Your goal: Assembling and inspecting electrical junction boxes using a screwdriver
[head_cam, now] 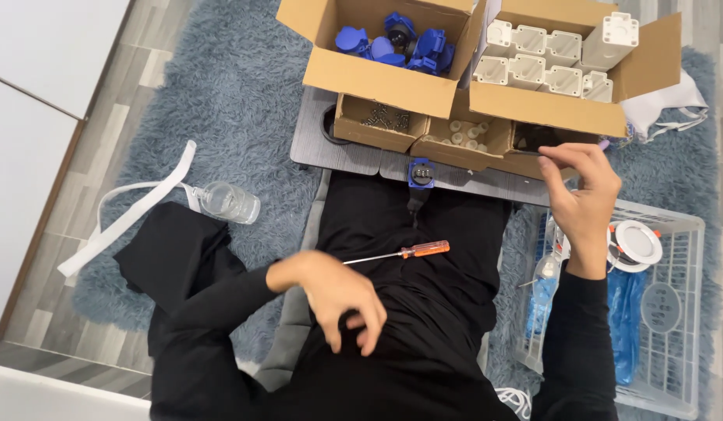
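Screwdriver (pixel 400 252) on lap, behind boxes (pixel 455 78).

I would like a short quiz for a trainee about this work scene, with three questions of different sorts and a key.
1. True or false: the screwdriver lies on the person's lap.
2. What fills the left big box? A) blue parts B) bottles C) cloth
3. Which hand reaches to the small boxes?

Key:
1. True; no hand holds it.
2. A, blue parts.
3. The right hand; the left hand rests on the lap.
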